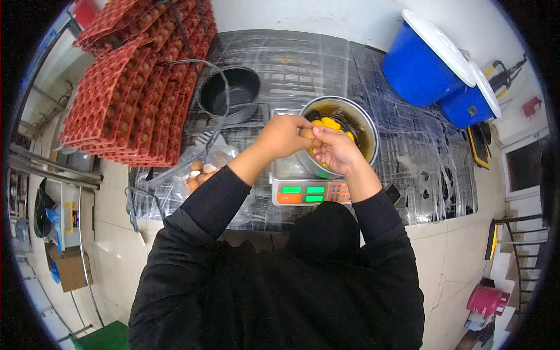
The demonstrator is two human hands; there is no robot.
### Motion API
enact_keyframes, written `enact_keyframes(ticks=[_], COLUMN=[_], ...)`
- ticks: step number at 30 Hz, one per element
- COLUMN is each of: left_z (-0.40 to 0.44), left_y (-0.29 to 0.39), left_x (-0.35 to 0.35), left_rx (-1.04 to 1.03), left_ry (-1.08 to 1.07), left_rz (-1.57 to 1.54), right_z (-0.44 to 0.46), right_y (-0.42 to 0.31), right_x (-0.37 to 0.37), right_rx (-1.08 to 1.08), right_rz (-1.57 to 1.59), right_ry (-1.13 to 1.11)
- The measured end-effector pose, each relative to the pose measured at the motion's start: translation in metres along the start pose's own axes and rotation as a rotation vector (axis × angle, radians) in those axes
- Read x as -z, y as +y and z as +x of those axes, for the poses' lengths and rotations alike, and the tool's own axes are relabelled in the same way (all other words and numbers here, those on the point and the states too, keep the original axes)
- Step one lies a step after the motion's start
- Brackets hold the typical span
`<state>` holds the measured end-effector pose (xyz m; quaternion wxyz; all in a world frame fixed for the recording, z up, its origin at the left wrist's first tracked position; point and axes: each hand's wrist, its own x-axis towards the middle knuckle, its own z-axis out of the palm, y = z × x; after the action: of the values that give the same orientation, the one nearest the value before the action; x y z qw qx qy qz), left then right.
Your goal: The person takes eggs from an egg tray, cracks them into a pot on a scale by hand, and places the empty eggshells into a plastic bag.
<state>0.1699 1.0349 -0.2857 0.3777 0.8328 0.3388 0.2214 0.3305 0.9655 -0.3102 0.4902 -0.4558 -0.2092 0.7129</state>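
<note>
Both hands meet over a metal pot (pixel 374 135) that stands on a digital scale (pixel 286 190) with lit green displays. My left hand (pixel 282 136) is closed on a brown egg (pixel 307 135). From the right, my right hand (pixel 338 150) has its fingers closed on the same egg. Whether the shell is cracked cannot be made out. Yellow yolks (pixel 328 123) lie in the pot below. Broken eggshells (pixel 195 175) rest on a plastic bag left of the scale.
Stacked red egg trays (pixel 125 99) stand at the left of the wrapped table (pixel 291 64). Beside them is a dark empty pot (pixel 228 92) with a cable (pixel 226 87) across it. Blue buckets (pixel 417 61) with white lids stand at the back right.
</note>
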Motion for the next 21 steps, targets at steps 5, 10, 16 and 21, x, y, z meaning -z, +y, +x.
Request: enact_keyframes(ticks=[5,10,16,21], left_z=[0.043,0.061,0.07,0.07], left_y=[-0.006,-0.012,-0.027,-0.03], left_x=[-0.048,-0.078,-0.097,-0.098], left_rx=[0.085,0.157,0.082,0.078], left_ry=[-0.174,-0.21,-0.201,-0.236], left_rz=[-0.065,-0.121,-0.034,0.103], right_z=[0.01,0.022,0.033,0.03], right_y=[-0.005,-0.002,0.001,-0.002], right_x=[0.061,0.093,0.116,0.116], right_rx=[-0.031,-0.045,-0.079,-0.091], right_rz=[-0.016,-0.034,-0.079,-0.223], right_ry=[0.083,0.116,0.097,0.162])
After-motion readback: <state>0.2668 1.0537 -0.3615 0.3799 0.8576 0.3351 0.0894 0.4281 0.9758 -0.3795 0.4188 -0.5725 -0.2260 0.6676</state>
